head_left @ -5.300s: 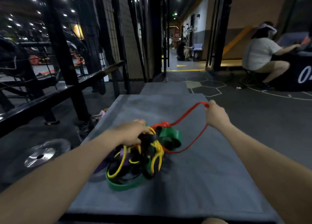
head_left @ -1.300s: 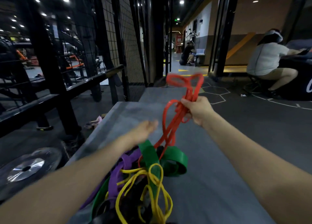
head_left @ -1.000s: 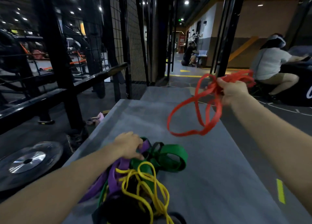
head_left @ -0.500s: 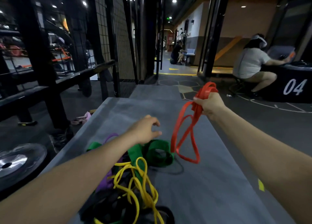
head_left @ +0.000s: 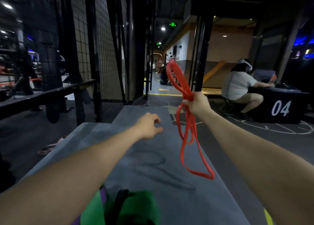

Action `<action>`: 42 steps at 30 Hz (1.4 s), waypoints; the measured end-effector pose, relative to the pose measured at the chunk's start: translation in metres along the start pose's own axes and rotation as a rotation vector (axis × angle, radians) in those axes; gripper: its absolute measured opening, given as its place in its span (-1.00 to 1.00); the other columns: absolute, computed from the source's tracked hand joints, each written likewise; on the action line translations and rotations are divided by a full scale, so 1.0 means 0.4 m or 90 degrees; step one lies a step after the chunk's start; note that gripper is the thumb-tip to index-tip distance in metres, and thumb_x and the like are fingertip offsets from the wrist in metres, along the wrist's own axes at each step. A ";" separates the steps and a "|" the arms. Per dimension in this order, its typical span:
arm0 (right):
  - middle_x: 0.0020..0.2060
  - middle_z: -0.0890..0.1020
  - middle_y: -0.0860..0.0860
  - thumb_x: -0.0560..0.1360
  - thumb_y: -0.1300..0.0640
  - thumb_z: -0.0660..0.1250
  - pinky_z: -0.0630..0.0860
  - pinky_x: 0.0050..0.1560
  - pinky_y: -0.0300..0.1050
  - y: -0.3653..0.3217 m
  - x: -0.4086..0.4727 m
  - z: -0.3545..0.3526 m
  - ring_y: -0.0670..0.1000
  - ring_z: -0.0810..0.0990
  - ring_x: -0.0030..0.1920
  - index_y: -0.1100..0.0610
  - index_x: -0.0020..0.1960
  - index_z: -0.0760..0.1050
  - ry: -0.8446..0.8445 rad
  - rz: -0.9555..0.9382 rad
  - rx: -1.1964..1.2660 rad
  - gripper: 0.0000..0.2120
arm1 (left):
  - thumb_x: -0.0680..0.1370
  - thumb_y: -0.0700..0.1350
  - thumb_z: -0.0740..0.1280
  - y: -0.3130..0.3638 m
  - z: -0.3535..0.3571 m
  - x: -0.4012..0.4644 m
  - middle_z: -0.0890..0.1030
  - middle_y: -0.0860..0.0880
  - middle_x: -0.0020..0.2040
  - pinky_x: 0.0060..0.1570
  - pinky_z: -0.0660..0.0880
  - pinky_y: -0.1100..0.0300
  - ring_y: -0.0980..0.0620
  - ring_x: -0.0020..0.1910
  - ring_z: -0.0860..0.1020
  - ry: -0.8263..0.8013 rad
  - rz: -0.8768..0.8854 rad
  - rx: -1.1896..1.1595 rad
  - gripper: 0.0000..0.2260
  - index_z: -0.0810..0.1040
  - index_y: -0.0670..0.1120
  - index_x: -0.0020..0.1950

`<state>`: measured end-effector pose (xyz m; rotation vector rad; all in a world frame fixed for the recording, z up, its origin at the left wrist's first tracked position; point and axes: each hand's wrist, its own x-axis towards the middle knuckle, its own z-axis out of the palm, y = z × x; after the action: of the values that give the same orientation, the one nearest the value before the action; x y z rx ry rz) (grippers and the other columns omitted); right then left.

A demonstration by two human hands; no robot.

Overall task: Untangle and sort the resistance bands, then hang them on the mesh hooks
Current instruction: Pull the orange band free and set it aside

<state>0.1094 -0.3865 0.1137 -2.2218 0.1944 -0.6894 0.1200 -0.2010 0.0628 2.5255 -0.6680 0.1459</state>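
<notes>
The red band (head_left: 186, 123) is gripped in a bunch by the right hand (head_left: 198, 104) above the grey counter (head_left: 169, 165), the left hand (head_left: 149, 125) loosely open, and hanging could be fouled by its doubled, twisted loops.

Dim gym, black mesh wall (head_left: 105, 55) left, grey mat (head_left: 169, 165), dark floor (head_left: 254, 140), green exit sign (head_left: 172, 24), black box (head_left: 280, 108) marked 04

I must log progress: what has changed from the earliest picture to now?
The right hand pulled the red band free of the pile and lifted it. The left hand let go of the pile and reached forward, empty. The pile stays on the mat.
</notes>
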 end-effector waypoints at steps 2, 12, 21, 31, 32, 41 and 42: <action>-0.05 0.66 0.23 0.50 0.24 0.29 0.55 0.09 0.13 0.034 0.036 0.045 0.22 0.63 -0.01 0.21 0.06 0.57 -0.010 -0.020 -0.030 -0.83 | 0.51 -0.03 0.34 -0.023 0.031 0.044 0.46 -0.11 0.24 0.16 0.36 0.20 -0.05 0.21 0.46 0.007 -0.018 -0.017 -0.66 0.47 -0.15 0.24; 0.14 0.56 0.15 0.52 0.20 0.16 0.48 0.08 0.00 0.409 -0.140 0.288 0.21 0.55 0.16 0.18 0.16 0.48 -0.186 0.127 -0.427 -0.75 | 0.52 0.05 0.31 -0.180 0.326 0.027 0.55 -0.17 -0.14 -0.13 0.38 0.17 -0.07 -0.06 0.54 -0.121 -0.188 -0.051 -0.71 0.56 -0.20 -0.13; 0.03 0.60 0.15 0.26 -0.15 0.51 0.47 -0.03 -0.02 0.398 -0.169 0.247 0.22 0.55 0.08 0.16 -0.01 0.51 -0.284 0.108 -0.351 -0.52 | 0.51 -0.05 0.36 -0.155 0.283 -0.032 0.60 -0.15 -0.03 0.04 0.43 0.15 -0.09 0.04 0.56 -0.074 -0.178 -0.041 -0.78 0.60 -0.20 0.00; 0.09 0.58 0.22 0.38 0.11 0.38 0.46 0.09 -0.06 0.227 -0.348 0.179 0.23 0.53 0.12 0.19 0.09 0.52 -0.255 0.016 -0.328 -0.69 | 0.48 -0.03 0.39 -0.120 0.125 -0.261 0.53 -0.12 0.21 0.21 0.42 0.10 -0.09 0.17 0.50 -0.056 -0.129 0.005 -0.65 0.49 -0.14 0.20; 0.11 0.58 0.22 0.36 0.11 0.41 0.46 0.09 -0.06 0.197 -0.385 0.171 0.22 0.54 0.14 0.19 0.12 0.52 -0.264 0.010 -0.310 -0.65 | 0.48 -0.04 0.39 -0.118 0.111 -0.299 0.51 -0.14 0.22 0.20 0.40 0.13 -0.09 0.18 0.49 -0.051 -0.128 0.002 -0.65 0.49 -0.15 0.21; 0.19 0.54 0.24 0.44 0.13 0.40 0.42 0.13 -0.03 -0.004 -0.722 0.144 0.21 0.49 0.21 0.32 0.21 0.48 -0.342 0.015 -0.229 -0.58 | 0.49 -0.06 0.38 -0.121 0.025 -0.659 0.53 -0.17 0.16 0.22 0.39 0.16 -0.09 0.16 0.51 -0.021 -0.128 -0.021 -0.73 0.56 -0.15 0.13; 0.15 0.56 0.24 0.44 0.12 0.40 0.43 0.07 -0.04 -0.025 -0.756 0.142 0.21 0.51 0.18 0.32 0.17 0.50 -0.350 0.016 -0.217 -0.62 | 0.49 -0.05 0.37 -0.126 0.025 -0.697 0.52 -0.16 0.16 0.24 0.39 0.14 -0.08 0.16 0.51 -0.029 -0.125 -0.026 -0.74 0.55 -0.13 0.13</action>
<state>-0.1151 -0.2379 -0.0357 -2.6363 0.0623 -0.0101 -0.0989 -0.0485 -0.0325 2.5442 -0.4309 0.0056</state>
